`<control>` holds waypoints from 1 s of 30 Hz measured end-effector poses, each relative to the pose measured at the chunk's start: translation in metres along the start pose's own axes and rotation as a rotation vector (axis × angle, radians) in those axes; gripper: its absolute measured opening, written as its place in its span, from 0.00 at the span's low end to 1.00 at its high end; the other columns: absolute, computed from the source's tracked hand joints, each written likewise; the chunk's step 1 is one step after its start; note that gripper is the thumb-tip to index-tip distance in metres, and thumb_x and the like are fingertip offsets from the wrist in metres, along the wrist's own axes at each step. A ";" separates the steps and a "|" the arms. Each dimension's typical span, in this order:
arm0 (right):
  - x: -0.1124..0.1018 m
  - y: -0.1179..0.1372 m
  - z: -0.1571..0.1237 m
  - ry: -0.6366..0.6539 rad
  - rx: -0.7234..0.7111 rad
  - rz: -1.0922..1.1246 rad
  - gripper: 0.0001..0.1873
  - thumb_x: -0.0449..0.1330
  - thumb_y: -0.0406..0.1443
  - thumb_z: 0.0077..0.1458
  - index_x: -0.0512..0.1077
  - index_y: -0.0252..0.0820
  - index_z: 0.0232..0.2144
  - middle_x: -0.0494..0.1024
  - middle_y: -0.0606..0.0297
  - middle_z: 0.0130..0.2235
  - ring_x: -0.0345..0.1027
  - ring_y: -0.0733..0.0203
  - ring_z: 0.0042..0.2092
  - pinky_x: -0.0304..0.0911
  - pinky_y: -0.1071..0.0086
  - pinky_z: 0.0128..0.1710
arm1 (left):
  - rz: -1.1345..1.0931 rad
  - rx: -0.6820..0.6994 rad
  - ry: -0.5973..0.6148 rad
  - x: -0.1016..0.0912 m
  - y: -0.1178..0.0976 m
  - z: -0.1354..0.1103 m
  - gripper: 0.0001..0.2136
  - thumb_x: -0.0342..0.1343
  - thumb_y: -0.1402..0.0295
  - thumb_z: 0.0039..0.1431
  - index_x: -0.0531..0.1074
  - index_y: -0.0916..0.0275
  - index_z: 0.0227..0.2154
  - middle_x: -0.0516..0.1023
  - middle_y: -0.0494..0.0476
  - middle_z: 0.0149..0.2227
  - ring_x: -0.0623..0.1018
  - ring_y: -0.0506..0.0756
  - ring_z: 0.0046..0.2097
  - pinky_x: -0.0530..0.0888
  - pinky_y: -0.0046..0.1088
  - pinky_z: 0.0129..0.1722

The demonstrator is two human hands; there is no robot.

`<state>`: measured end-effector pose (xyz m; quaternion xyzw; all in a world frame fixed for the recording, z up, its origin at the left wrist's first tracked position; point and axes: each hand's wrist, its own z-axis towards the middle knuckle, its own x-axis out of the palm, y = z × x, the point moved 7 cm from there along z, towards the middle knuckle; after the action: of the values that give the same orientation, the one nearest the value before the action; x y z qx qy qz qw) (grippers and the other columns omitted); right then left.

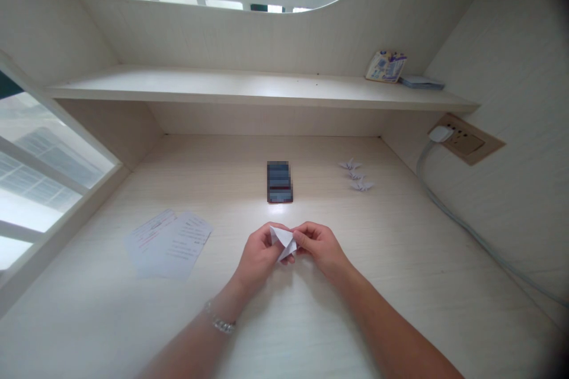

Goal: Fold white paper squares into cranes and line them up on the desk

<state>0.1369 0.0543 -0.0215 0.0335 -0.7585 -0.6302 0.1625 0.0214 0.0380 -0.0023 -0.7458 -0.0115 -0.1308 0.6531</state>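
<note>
- And here it is, the folded white paper, right between the two sets of fingers, lifted just clear of the worktop, it seems, so both sides can be reached!
- The left hand has its fingers closed around the paper's left side, thumb in front and others behind; that looks like the steadying grip.
- Over to the right hand: a narrow pinch, thumb and forefinger together at the paper's right edge, a hold that suits fine control of a crease.
- Straight ahead of the fingers lies the phone, flat and central, probably set there for easy viewing; its screen is blurred, so I cannot tell what it shows.
- Beyond the fingers to the right, three small folded paper figures sit in a close row, likely parked there to keep their points uncrushed.
- Out to the left of the fingers, the written sheets fan out flat and overlapping, well apart from the hands, which leaves elbow room.
- Far right of the fingers, the cable runs along the wall side, nicely out of the way!
</note>
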 end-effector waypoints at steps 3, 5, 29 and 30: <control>0.000 -0.001 0.001 0.009 -0.003 -0.038 0.16 0.61 0.47 0.47 0.72 0.38 0.26 0.75 0.65 0.23 0.69 0.62 0.24 0.64 0.67 0.28 | -0.051 -0.065 0.015 0.001 0.005 0.001 0.14 0.59 0.60 0.49 0.68 0.64 0.34 0.74 0.53 0.23 0.74 0.51 0.23 0.69 0.24 0.22; -0.002 0.003 -0.001 -0.027 -0.036 -0.118 0.16 0.60 0.47 0.48 0.72 0.38 0.27 0.75 0.64 0.24 0.69 0.61 0.26 0.64 0.67 0.29 | -0.050 -0.071 -0.001 -0.001 0.008 0.002 0.13 0.59 0.61 0.49 0.68 0.64 0.34 0.74 0.52 0.23 0.74 0.51 0.22 0.69 0.24 0.22; -0.004 0.031 -0.017 -0.313 -0.279 -0.741 0.15 0.51 0.29 0.49 0.75 0.43 0.36 0.79 0.67 0.31 0.69 0.63 0.26 0.64 0.71 0.28 | 0.771 0.222 -0.137 -0.006 -0.010 -0.004 0.17 0.50 0.77 0.49 0.72 0.59 0.42 0.78 0.54 0.39 0.75 0.53 0.36 0.70 0.28 0.38; -0.003 0.031 -0.017 -0.304 -0.281 -0.745 0.16 0.50 0.29 0.49 0.75 0.43 0.36 0.79 0.66 0.32 0.69 0.63 0.26 0.64 0.71 0.28 | 0.776 0.221 -0.129 -0.006 -0.010 -0.004 0.17 0.50 0.77 0.49 0.71 0.59 0.43 0.77 0.54 0.39 0.74 0.53 0.36 0.70 0.28 0.37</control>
<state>0.1500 0.0455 0.0108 0.1893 -0.6166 -0.7409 -0.1870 0.0132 0.0368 0.0063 -0.6266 0.2160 0.1744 0.7282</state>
